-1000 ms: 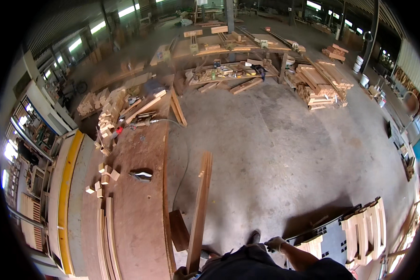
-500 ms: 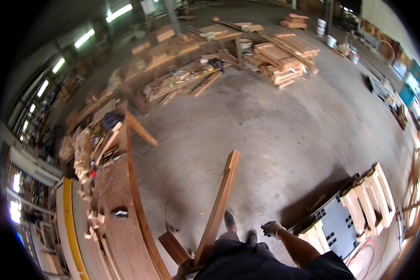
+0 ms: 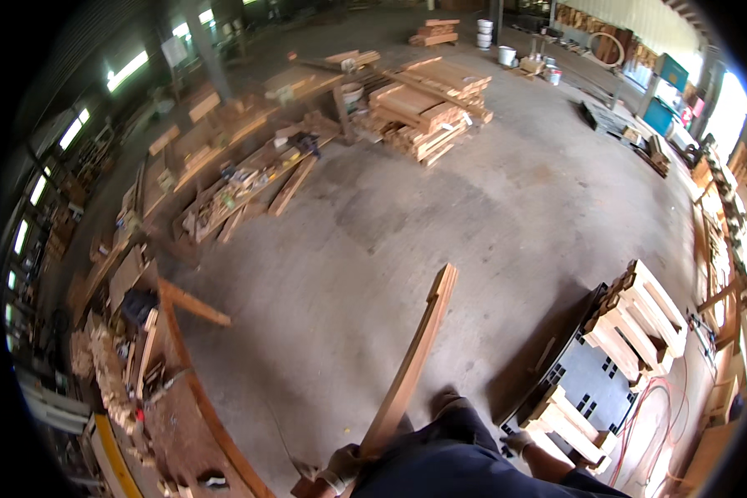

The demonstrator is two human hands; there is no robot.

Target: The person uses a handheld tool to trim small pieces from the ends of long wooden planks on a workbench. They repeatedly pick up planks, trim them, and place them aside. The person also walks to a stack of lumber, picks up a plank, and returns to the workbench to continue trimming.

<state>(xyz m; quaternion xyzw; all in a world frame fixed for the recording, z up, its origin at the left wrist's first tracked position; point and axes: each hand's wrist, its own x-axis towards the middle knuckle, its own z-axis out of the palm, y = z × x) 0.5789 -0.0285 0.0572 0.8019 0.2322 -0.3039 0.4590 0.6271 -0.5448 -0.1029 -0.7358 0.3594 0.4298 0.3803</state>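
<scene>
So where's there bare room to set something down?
Bare concrete floor lies between the lumber stack and the beam in the left hand. The black platform has a bare strip between its two wooden piles. Wood blocks crowd the left of the workbench.

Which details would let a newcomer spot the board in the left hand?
Find the grey floor mid-picture. A long board slants up across it from the left hand. Unlike the pale wood on the black platform, it is brown and held.
</scene>
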